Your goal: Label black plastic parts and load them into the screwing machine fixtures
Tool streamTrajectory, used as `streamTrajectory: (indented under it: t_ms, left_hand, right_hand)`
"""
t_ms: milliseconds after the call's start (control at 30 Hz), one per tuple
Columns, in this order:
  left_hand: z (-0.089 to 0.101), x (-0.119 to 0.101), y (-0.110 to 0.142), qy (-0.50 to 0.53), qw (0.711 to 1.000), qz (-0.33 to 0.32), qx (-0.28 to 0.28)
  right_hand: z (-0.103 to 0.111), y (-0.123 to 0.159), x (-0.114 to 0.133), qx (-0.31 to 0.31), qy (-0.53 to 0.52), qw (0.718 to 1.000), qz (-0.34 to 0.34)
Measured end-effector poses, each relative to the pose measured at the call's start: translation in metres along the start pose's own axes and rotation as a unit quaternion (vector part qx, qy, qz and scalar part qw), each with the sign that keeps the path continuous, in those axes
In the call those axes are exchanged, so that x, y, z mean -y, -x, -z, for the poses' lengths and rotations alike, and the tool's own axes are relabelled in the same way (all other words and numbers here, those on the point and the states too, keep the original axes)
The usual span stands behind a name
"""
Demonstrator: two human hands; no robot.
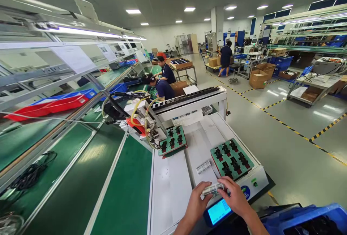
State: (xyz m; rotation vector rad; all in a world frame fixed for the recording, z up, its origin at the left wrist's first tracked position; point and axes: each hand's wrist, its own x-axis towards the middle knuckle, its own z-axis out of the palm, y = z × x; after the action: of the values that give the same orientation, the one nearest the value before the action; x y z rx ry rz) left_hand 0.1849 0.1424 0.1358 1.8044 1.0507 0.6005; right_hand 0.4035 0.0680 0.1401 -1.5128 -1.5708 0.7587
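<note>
Between my two hands, over the front edge of a white bench-top machine (169, 180), is a short silvery roll-shaped piece (212, 189). The fingers of my left hand (197, 199) are closed on its left end, and those of my right hand (235, 195) on its right end. Its exact kind cannot be made out. Just beyond my right hand lies a green fixture plate (250, 163) with several black parts (235, 164) in it. A printed white label (203, 167) is on the machine bed behind the piece. A lit blue screen (219, 212) shows below my hands.
Under the machine's tool head (153, 130) sits a second green fixture plate (179, 147). A gantry rail (189, 101) crosses behind. A blue bin (273, 224) stands at lower right, a green conveyor (130, 188) at left. Two seated co-workers (166, 88) and another person (225, 58) are farther back.
</note>
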Motion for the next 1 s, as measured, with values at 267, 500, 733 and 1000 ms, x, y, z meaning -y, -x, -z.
streamTrajectory:
  t_ms: [267, 500, 733, 1000]
  left_hand:
    - [0.019, -0.025, -0.005, 0.183, 0.979, 0.019, -0.085]
    - [0.024, -0.031, -0.006, 0.167, 0.978, 0.045, -0.115]
    - [0.022, -0.034, -0.004, 0.141, 0.980, 0.058, -0.127]
    - [0.020, -0.030, -0.003, 0.136, 0.977, 0.065, -0.152]
  right_hand:
    - [-0.020, -0.028, 0.012, -0.042, -0.168, 0.982, -0.070]
    - [-0.019, -0.033, 0.029, -0.034, -0.176, 0.982, -0.065]
    - [-0.014, -0.030, 0.035, -0.062, -0.046, 0.997, 0.031]
    - [-0.005, -0.023, 0.032, -0.079, 0.072, 0.982, 0.157]
